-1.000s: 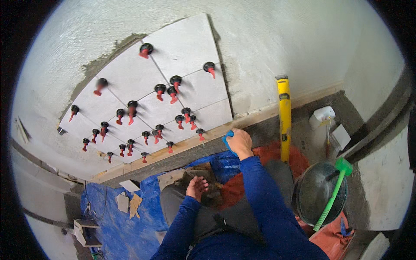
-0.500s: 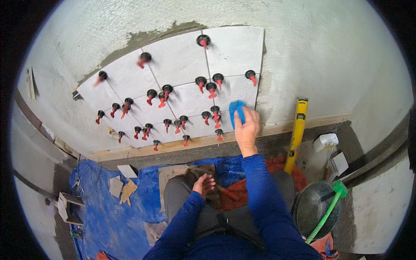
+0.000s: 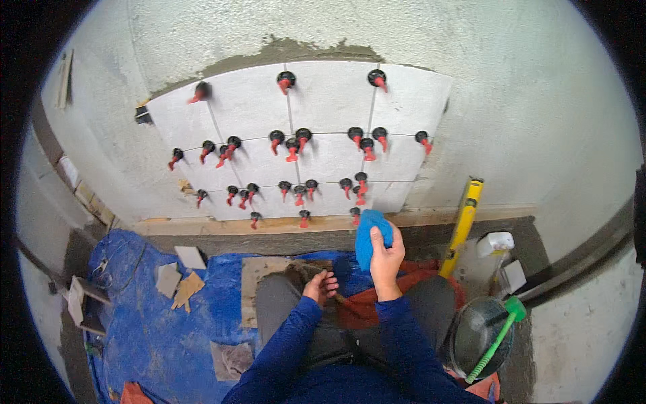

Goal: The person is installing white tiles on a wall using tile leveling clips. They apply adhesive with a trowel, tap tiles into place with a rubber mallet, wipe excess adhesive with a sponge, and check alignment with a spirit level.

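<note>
A blue sponge (image 3: 372, 244) is in my right hand (image 3: 385, 266), thumb on its near face and fingers round its right side. It is held up in front of the lower edge of the white wall tiles (image 3: 330, 111). Over my lap, my left hand (image 3: 321, 287) hangs with loosely bent fingers and nothing visible in it. Along the tile joints sit several black round levelling clips with red T-shaped handles (image 3: 286, 84). Grey mortar (image 3: 289, 50) shows above the top row of tiles.
A yellow spirit level (image 3: 463, 222) leans against the wall at the right. Beside my right knee stands a dark bucket (image 3: 464, 343) with a green-handled brush (image 3: 498, 342) across it. Tile offcuts (image 3: 168, 279) lie on a blue tarp (image 3: 161, 343) at left.
My right hand has drawn the sponge away from the right part of the tiles, down and back toward me. The left hand stays over my lap. The view has shifted to the right.
</note>
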Available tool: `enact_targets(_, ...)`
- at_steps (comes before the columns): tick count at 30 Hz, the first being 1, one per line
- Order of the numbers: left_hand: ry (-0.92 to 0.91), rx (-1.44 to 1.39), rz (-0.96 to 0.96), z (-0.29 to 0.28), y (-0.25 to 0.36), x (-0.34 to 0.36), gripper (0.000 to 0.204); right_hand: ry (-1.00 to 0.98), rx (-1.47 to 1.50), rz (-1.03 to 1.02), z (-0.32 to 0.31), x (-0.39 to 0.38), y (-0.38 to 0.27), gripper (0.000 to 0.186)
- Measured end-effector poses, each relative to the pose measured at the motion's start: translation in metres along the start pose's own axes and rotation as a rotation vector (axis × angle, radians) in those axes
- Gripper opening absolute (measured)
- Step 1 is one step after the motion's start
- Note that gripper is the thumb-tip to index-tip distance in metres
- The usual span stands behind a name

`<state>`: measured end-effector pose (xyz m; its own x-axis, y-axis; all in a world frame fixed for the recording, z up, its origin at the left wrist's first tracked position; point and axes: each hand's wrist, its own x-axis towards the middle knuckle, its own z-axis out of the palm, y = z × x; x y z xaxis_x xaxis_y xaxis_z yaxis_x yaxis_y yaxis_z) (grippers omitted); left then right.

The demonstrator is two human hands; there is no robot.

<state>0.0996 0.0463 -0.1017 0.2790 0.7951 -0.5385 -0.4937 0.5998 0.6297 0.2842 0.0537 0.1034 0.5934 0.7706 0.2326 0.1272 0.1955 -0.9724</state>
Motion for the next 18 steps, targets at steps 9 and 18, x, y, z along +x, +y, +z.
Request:
enact_targets(9, 0.010, 0.059, 0.017, -0.005, 0.009, -0.018, 0.053, 0.021, -0.686, -0.482, -0.006, 0.087, 0.053, 0.047)
enact_targets(18, -0.058, -0.178, 0.127, -0.010, 0.035, -0.042, 0.046, -0.037, -0.247, -0.306, 0.041, -0.045, 0.044, 0.049)
